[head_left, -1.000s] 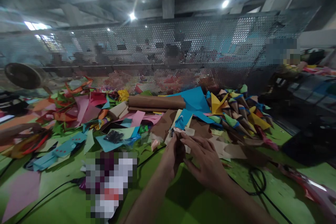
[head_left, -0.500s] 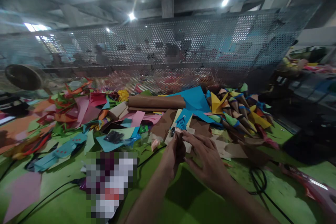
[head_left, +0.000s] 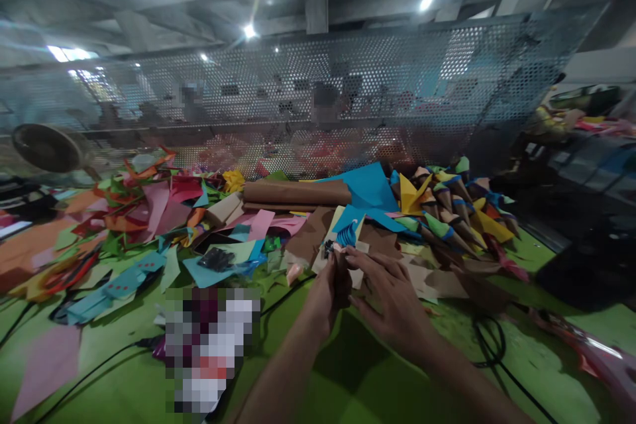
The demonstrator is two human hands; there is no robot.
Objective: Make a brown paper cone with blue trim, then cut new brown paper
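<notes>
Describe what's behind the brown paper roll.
Behind the roll, blue paper sticks out rightward and the perforated screen stands farther back; whatever the roll covers can't be seen.

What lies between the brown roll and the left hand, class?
In the head view, brown paper, a pale yellow sheet and a striped blue piece show between the brown roll and the left hand.

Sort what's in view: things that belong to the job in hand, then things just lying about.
Seemingly in the job:
pale piece, in the left hand, with the right hand at it
blue strips, just beyond the fingertips

Seemingly just lying about:
brown roll
cones
pink sheet, near left
fan
</notes>
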